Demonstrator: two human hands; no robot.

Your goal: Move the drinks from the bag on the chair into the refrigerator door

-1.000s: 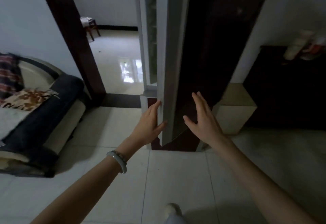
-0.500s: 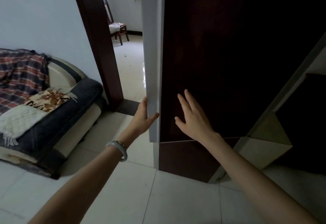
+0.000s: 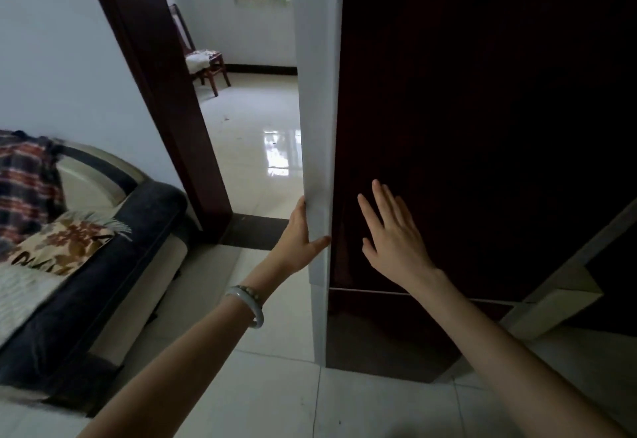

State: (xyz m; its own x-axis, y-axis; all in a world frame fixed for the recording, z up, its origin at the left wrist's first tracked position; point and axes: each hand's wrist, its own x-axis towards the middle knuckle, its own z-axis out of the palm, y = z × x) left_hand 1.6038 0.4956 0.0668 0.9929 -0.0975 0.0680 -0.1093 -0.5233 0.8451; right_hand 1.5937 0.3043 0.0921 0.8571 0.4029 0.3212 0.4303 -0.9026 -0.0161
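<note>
fingers are what i'm watching at the refrigerator door (image 3: 482, 127), which fills the right of my view with its dark glossy face and a pale grey side edge (image 3: 317, 127). my left hand (image 3: 299, 239) wraps that edge: the thumb lies across the pale strip on my side, while the other fingers (image 3: 300, 208) reach round behind it, so i see only the side of one of them. it is a loose, curled hold on the door's edge, not a tight fist. a pale bangle (image 3: 249, 304) sits on that wrist.

my right hand (image 3: 396, 241) is flat and open on the dark front panel, fingers spread apart and pointing up, thumb out to the left. whether the palm presses fully on the panel i cannot tell. it holds nothing.

below the hands a thin seam crosses the door, with a lower dark panel (image 3: 379, 331) under it reaching the tiled floor (image 3: 275, 396).

through the doorway on the left, in the far room, stands the wooden chair (image 3: 203, 62) with something pale and crumpled on its seat (image 3: 199, 58); i cannot make out whether it's the bag, or any drinks. a dark sofa (image 3: 103, 265) with a patterned cushion (image 3: 65, 243) lies at my left.
</note>
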